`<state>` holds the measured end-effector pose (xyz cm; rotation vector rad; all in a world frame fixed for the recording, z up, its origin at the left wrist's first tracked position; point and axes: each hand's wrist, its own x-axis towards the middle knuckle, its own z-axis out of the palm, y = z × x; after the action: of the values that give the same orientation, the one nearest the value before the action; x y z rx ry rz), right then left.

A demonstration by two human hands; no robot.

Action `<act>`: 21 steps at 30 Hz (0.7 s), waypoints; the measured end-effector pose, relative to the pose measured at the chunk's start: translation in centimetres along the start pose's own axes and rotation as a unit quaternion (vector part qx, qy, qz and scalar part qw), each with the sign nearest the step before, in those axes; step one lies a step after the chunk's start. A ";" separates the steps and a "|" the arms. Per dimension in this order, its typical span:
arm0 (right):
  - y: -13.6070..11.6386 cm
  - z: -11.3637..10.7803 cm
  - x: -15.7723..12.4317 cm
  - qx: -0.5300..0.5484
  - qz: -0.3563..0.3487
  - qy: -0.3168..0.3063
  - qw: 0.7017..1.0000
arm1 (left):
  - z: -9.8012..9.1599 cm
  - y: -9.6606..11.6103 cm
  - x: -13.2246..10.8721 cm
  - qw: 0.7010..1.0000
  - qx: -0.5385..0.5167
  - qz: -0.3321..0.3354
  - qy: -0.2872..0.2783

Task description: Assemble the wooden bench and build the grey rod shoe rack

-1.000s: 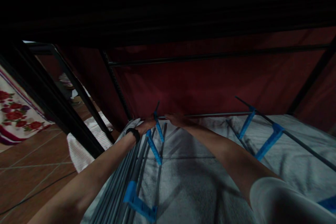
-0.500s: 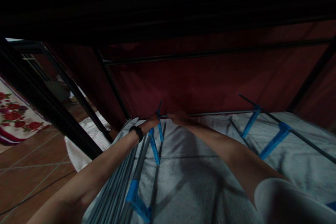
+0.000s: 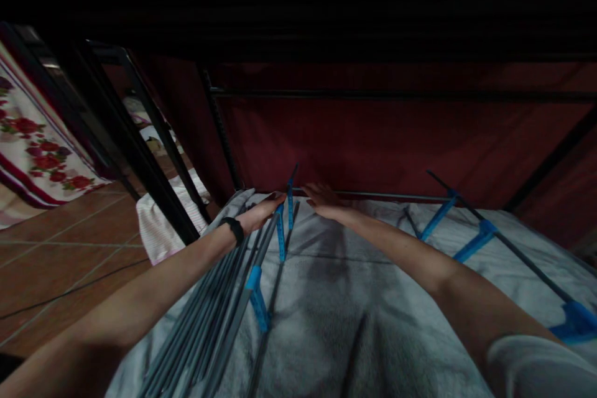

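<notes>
Right between the two hands, a blue plastic connector [image 3: 290, 205] stands nearly upright on a thin grey rod at the far edge of a grey cloth shelf [image 3: 336, 323]. The left hand [image 3: 261, 214] lies just beside it on its left, fingers stretched out over the top ends of a bundle of grey rods [image 3: 209, 317]; the light is too dim to tell whether those fingers pinch anything. The right hand [image 3: 321, 198] rests just to the right of the connector, palm down and fingers spread flat on the cloth, holding nothing. A black band [image 3: 233, 228] circles the left wrist. The bundle runs from the left hand back along the left edge of the shelf, and a second blue connector [image 3: 257, 289] sits on it nearer the camera. A metal rail [image 3: 387, 195] runs along the back edge of the shelf beyond the right hand. Well apart on the right, a long rod [image 3: 517, 253] with more blue pieces crosses the cloth at a slant. Behind everything hangs a dark red fabric wall [image 3: 373, 137]. To the left stand black frame posts [image 3: 135, 155], and past them lie a brown tiled floor [image 3: 56, 261], a white cloth [image 3: 158, 230] and a flowered fabric [image 3: 32, 149].
</notes>
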<state>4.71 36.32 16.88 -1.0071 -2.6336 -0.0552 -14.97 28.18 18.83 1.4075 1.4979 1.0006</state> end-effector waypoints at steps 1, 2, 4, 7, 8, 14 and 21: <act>-0.9 -0.6 -1.3 0.016 -0.019 -0.006 1.000 | -0.7 -0.6 -1.2 1.000 -0.023 -0.018 -0.010; -1.9 -1.2 -2.8 0.037 -0.043 -0.015 0.998 | -1.6 -1.2 -2.7 0.998 -0.051 -0.037 -0.014; -4.3 -2.5 -6.2 0.087 -0.081 -0.037 0.992 | -3.6 -2.4 -6.1 0.993 -0.093 -0.075 -0.004; -8.3 -4.4 -12.0 0.182 -0.116 -0.104 0.971 | -6.1 -3.8 -12.5 0.979 -0.151 -0.134 -0.006; -9.6 -5.0 -13.9 0.222 -0.117 -0.129 0.959 | -6.6 -4.1 -14.9 0.974 -0.172 -0.146 -0.015; -17.0 -7.2 -21.4 0.414 -0.064 -0.230 0.879 | -4.5 -4.3 -28.4 0.965 -0.220 -0.143 0.015; -22.7 -7.1 -22.4 0.502 0.010 -0.316 0.805 | -0.1 -3.5 -36.3 0.955 -0.262 -0.094 0.107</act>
<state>7.51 3.74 18.48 -0.6790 -2.4856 1.7434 -15.26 -8.23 17.37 0.7876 1.3491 1.3383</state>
